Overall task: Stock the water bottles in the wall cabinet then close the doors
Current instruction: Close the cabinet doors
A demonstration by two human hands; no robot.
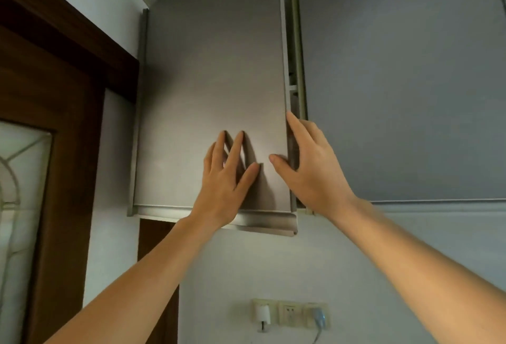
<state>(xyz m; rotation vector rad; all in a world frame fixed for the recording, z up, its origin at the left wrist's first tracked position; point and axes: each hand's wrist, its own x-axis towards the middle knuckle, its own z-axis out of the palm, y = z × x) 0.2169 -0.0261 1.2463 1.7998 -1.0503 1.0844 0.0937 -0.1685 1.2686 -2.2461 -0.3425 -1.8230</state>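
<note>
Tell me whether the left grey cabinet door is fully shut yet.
Not yet. The grey left cabinet door stands slightly ajar; a gap along its right edge shows the cabinet's inside.

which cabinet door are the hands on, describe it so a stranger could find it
Start at the dark wooden door frame on the left. The next panel right is the left cabinet door, both hands touching it. Unlike the flush right cabinet door, it stands slightly ajar.
</note>
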